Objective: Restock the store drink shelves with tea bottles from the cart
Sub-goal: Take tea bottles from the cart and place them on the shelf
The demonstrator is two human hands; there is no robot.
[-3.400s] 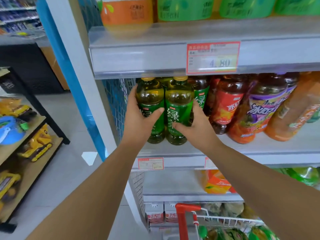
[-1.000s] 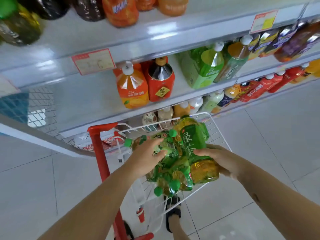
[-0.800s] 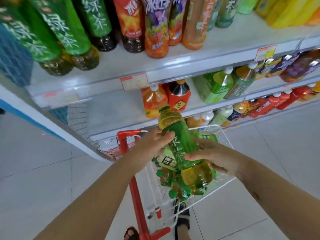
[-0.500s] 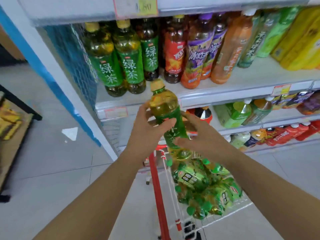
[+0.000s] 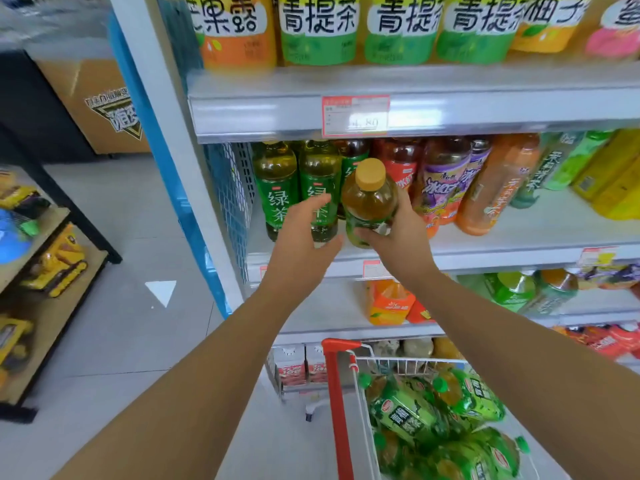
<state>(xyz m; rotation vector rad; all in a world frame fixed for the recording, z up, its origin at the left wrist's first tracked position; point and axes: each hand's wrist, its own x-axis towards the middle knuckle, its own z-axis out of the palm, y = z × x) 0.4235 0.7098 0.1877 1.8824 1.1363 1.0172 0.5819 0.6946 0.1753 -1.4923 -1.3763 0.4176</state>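
Observation:
My right hand (image 5: 398,237) grips a green tea bottle (image 5: 369,199) with a yellow cap, held upright at the front edge of the middle shelf (image 5: 519,252). Just left of it, my left hand (image 5: 304,233) reaches with straight fingers in front of two shelved green tea bottles (image 5: 277,188), holding nothing. The red-handled wire cart (image 5: 334,393) stands below at the right, filled with several green tea bottles (image 5: 415,415) lying on their sides.
Red, purple and orange drink bottles (image 5: 446,181) fill the shelf to the right. Large bottles stand on the upper shelf (image 5: 450,98). A blue wire mesh panel (image 5: 228,188) closes the shelf's left end. A toy rack (image 5: 52,258) stands across the aisle, left.
Both hands lifted a bottle out of the cart and up to the middle shelf. My left hand has let go of it and moved toward the shelved green tea bottles.

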